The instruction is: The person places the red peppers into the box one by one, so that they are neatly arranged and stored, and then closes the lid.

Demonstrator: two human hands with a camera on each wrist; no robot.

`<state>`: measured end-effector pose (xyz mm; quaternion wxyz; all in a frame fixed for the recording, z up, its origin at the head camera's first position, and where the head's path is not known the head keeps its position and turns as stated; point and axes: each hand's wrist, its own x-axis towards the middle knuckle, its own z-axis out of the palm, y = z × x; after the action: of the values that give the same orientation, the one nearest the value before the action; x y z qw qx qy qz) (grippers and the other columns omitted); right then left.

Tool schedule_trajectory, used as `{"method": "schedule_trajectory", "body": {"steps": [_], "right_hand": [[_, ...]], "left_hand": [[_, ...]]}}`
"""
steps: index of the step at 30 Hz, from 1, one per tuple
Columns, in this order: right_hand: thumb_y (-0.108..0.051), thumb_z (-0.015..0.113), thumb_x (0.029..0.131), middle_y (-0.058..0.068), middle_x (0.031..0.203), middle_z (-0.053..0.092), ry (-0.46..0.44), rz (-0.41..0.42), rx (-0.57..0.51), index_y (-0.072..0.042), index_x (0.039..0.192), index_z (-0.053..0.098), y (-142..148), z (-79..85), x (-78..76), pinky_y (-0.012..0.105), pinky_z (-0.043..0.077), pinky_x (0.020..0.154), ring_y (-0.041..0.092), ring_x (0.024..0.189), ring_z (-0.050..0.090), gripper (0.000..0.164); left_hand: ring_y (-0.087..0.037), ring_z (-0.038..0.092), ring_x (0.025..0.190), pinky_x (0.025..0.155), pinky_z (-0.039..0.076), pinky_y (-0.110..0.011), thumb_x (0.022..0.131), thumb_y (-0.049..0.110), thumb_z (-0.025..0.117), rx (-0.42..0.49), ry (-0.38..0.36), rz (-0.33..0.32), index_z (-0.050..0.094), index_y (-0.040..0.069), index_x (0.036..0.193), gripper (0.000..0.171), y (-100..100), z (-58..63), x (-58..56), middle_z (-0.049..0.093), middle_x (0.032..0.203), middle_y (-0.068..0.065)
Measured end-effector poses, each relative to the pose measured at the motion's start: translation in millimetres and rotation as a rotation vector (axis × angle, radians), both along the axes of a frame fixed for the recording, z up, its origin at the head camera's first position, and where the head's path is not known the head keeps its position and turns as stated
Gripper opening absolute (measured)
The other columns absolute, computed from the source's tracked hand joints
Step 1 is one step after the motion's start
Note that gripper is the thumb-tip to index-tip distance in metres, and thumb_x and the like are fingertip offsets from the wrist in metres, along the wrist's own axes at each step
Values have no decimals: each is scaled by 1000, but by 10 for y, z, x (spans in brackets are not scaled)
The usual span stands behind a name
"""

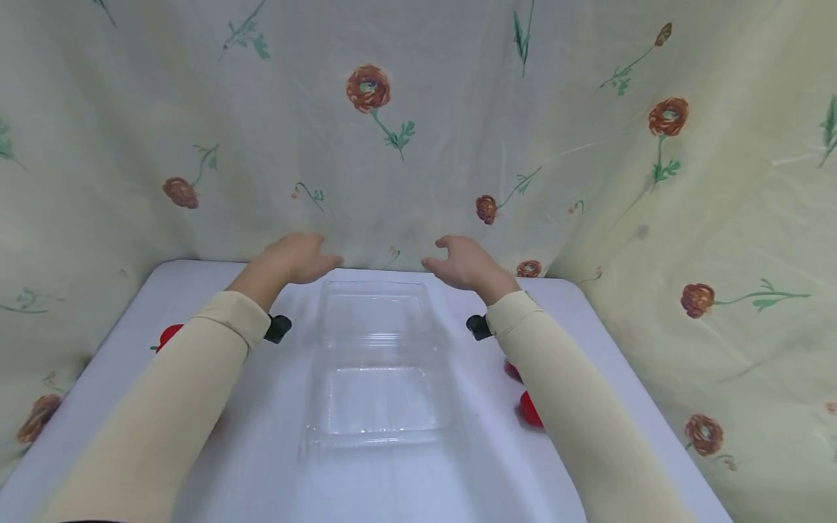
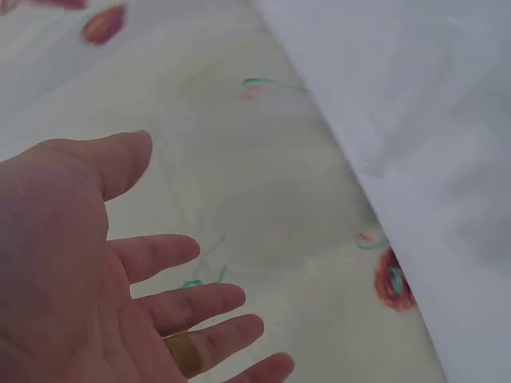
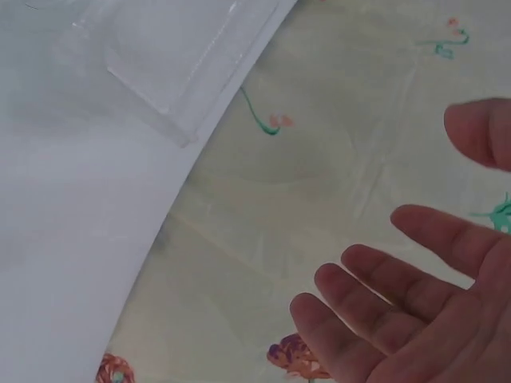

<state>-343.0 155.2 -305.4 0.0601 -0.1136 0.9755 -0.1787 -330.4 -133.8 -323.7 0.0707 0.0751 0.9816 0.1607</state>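
Observation:
A clear plastic clamshell container lies unfolded on the white table, its two halves one behind the other. Past the container's far end, to the left, my left hand is held in the air and touches nothing. My right hand mirrors it on the right, also holding nothing. In the left wrist view the fingers are spread and nearly straight, with a ring on one. The right wrist view shows relaxed, slightly bent fingers and a corner of the container.
Partly behind the left sleeve sits a red item with a stem. Two red items, one of them round, show beside the right sleeve, partly hidden. A flower-printed curtain hangs behind the table and along its sides.

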Motion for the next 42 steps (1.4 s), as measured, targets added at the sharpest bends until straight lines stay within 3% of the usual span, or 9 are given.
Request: {"method": "schedule_trajectory", "body": {"steps": [6, 11, 17, 22, 29, 34, 42], "right_hand": [[-36, 52, 96, 17, 145, 49, 48, 16, -35, -1, 140, 51, 90, -194, 192, 47, 37, 110, 32, 136, 42, 57], [-36, 52, 96, 17, 143, 51, 36, 2, -44, -2, 138, 54, 167, -390, 352, 47, 38, 109, 32, 134, 44, 54], [-36, 53, 96, 17, 142, 52, -10, -43, -18, -8, 140, 56, 298, -604, 524, 51, 42, 105, 34, 132, 46, 52], [-36, 57, 95, 18, 138, 55, -23, -64, -19, -9, 141, 55, 419, -770, 698, 50, 49, 97, 35, 125, 52, 53], [-34, 67, 90, 13, 122, 65, -78, -83, -64, -11, 139, 57, 549, -1015, 1027, 38, 59, 74, 28, 101, 64, 55], [-32, 69, 89, 8, 112, 68, -73, -58, -87, -9, 135, 60, 567, -1090, 1202, 34, 58, 69, 24, 94, 65, 52], [-28, 72, 88, 8, 108, 70, -67, -43, -124, -4, 135, 59, 543, -1127, 1336, 33, 59, 69, 22, 91, 68, 54]], "left_hand": [[-48, 38, 135, 108, 28, -67, 100, 46, 51, -156, 57, -56, 38, -3, 148, 70, -187, -280, 161, 43, 146, -29], [-48, 36, 136, 104, 27, -72, 100, 47, 50, -164, 77, -63, 40, -2, 147, 69, -294, -405, 302, 40, 148, -29], [-49, 44, 129, 102, 31, -72, 98, 45, 54, -173, 126, -80, 46, -1, 144, 66, -377, -494, 473, 46, 143, -29], [-47, 46, 128, 99, 34, -72, 97, 44, 56, -164, 165, -87, 49, -1, 142, 64, -598, -576, 591, 49, 140, -28], [-51, 42, 128, 95, 32, -77, 88, 51, 68, -116, 70, -60, 48, -4, 141, 79, -1016, -654, 721, 46, 139, -34], [-53, 43, 123, 90, 37, -77, 78, 47, 79, -78, 30, -36, 47, -6, 140, 88, -1366, -702, 787, 48, 136, -33], [-54, 50, 109, 72, 57, -57, 61, 35, 92, -21, -53, -34, 48, -8, 136, 97, -1596, -730, 911, 52, 125, -34]]}}
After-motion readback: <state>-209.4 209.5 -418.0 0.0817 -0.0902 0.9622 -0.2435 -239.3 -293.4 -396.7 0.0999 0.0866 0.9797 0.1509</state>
